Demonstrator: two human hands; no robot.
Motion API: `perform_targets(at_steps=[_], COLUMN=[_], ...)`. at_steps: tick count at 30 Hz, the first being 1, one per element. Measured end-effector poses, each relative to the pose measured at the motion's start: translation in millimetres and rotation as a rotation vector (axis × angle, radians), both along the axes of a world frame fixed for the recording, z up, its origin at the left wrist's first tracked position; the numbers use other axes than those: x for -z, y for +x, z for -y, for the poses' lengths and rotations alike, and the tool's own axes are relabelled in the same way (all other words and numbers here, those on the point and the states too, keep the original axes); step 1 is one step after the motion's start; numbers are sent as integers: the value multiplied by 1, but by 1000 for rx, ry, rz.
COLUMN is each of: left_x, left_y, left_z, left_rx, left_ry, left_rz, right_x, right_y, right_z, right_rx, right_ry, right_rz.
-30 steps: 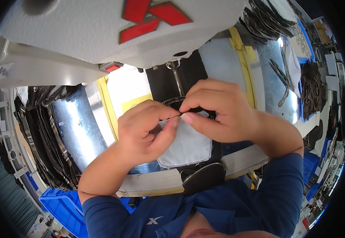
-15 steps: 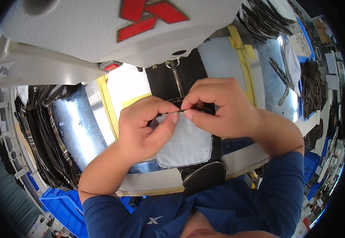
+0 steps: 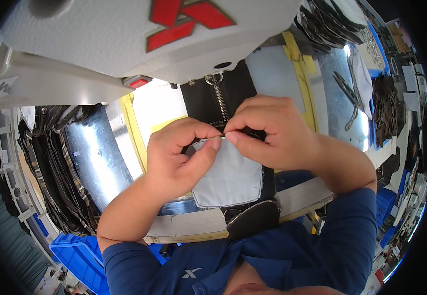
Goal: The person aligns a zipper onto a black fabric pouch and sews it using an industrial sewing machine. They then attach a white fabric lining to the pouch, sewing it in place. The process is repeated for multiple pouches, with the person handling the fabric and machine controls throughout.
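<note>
Thumb and forefinger pinched, my left hand grips the upper edge of a pale grey pocket-shaped fabric piece. My right hand pinches the same edge just beside it, the fingertips of both nearly meeting. Under and beyond the piece lies a black fabric strip. A metal zipper runs along that strip toward a metal ring at its far end. The near end of the black fabric, with a curved zipper, hangs over the table's front edge. My fingers hide the exact spot being pinched.
A large white sewing machine head overhangs the far side. Stacked dark fabric pieces lie at left. Pliers rest on the metal surface at right, near brown pieces. A blue crate stands below left.
My right fingertips have shifted very slightly along the pinched edge. Both hands and the fabric otherwise keep nearly the same place.
</note>
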State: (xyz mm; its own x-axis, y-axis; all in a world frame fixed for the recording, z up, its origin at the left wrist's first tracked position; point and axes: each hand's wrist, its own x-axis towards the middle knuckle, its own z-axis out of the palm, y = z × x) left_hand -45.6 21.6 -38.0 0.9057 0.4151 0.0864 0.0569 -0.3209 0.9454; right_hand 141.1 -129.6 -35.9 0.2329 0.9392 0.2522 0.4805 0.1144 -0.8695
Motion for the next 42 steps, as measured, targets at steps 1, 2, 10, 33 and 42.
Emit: perform_targets(at_steps=[1,2,10,33,42], left_x=[3,4,3,21,32], left_y=[1,1,4,53,54], left_z=[0,0,-4,-74,-81], left_rx=[-2,2,-102,-129,-104], left_ry=[4,20,80,449,657], left_rz=[39,45,-112,-472,-224], right_x=[0,1,2,16,2], right_y=[0,0,3,66,66], right_z=[0,0,-4,-65,-78], right_rx=[1,3,30,64,115], right_ry=[0,1,-15,-279,-482], right_rz=[5,10,199,475,423])
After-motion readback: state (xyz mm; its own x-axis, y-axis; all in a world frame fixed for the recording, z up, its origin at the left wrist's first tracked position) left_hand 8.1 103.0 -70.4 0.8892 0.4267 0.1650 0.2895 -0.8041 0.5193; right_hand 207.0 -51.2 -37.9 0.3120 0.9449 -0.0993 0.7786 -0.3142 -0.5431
